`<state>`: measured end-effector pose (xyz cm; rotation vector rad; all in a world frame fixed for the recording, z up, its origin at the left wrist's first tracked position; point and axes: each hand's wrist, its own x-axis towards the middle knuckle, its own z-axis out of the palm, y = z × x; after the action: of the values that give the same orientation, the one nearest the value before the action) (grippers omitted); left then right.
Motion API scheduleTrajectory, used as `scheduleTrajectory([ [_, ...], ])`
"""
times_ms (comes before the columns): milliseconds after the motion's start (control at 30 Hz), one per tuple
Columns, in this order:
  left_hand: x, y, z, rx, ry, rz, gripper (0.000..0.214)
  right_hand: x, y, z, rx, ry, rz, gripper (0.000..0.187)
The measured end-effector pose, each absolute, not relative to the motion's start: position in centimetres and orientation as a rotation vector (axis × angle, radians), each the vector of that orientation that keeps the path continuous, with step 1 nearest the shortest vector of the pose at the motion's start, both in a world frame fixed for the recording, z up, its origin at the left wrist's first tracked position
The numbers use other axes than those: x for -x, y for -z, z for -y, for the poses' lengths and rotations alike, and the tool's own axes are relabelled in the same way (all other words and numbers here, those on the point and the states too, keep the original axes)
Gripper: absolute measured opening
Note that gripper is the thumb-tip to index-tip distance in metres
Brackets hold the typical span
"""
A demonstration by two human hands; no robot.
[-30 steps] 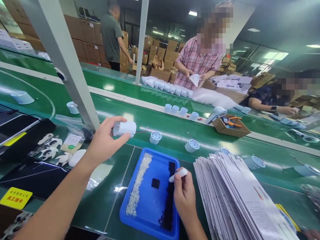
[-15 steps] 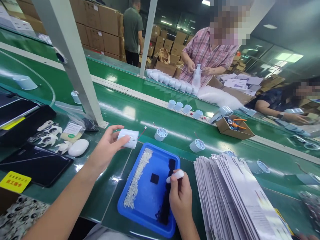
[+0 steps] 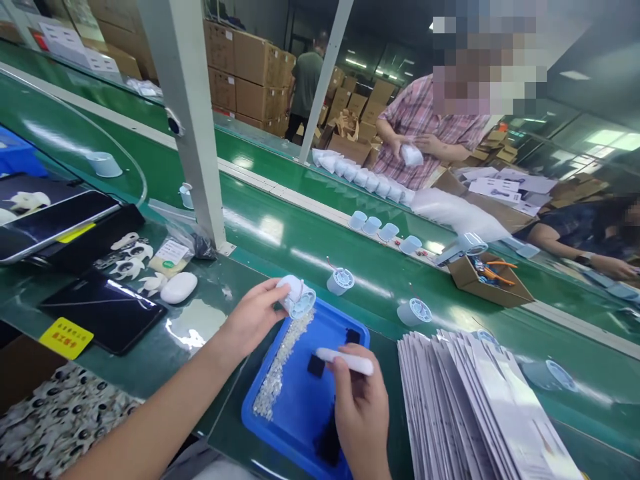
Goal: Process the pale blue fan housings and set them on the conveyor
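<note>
My left hand is closed round a pale blue plastic cylinder with a slotted end and a thin red wire, held over the far left corner of a blue tray. In my right hand is a white pen-shaped tool, gripped between thumb and fingers and pointing left. Its tip is close to a black square piece in the middle of the tray; whether they touch I cannot tell. Small whitish pieces line the tray's left side, and small black pieces its right.
Right of the tray leans a stack of white flattened sheets. More pale blue cylinders stand on the green belt beyond. A grey post rises at left, near a black tablet. Across the belt, a person handles a white packet.
My left hand has turned the cylinder so its slotted end faces me, nearer the tray. My right hand has swung the white tool's tip left toward the black square. The view has shifted left.
</note>
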<state>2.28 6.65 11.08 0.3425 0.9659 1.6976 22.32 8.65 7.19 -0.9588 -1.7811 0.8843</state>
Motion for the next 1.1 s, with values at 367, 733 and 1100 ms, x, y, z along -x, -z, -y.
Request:
scheduleTrajectory([
  [367,-4.4,-12.4,-6.2,-0.514,-1.584,-1.059,0.022,-21.3,-10.9,-7.6,0.712,-1.019,1.474,0.012],
  [733,-4.8,-13.3,-6.0,-0.523,-1.497,-1.028,0.024,-21.4,-10.8,-7.2,0.714,-0.978,1.445,0.011],
  [1100,-8.6,-18.3,-4.4,-0.88,-2.113,-1.366,0.041,-19.4,-10.5,-2.8,1.122,-1.181,1.584,0.046],
])
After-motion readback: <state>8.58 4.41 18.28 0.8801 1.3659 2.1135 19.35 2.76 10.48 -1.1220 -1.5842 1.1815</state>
